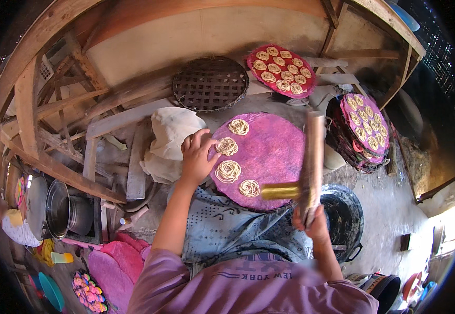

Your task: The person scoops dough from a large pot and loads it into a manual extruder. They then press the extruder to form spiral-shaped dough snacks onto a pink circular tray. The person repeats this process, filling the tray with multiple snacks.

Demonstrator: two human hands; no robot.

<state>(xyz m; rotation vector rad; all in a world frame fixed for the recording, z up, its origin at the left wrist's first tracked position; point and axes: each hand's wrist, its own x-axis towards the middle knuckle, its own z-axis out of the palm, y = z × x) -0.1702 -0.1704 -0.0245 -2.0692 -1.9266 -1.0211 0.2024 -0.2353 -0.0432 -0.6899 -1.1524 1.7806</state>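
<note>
A round pink cloth-covered tray lies before me above my lap. Several coiled nests of pale noodle strands sit along its left side, among them a large nest. My left hand is at the tray's left rim with fingers spread, its thumb and fingertips at the edge of another noodle nest. My right hand grips the lower end of a silvery metal noodle press, a long tube held over the tray's right side. A brass-coloured bar sticks out leftward from it, close to the lowest nest.
Beyond are a woven dark tray and a red tray of nests. A stack of trays with more nests stands right. A black tub is beside my right arm; a pale cloth-covered bundle stands left.
</note>
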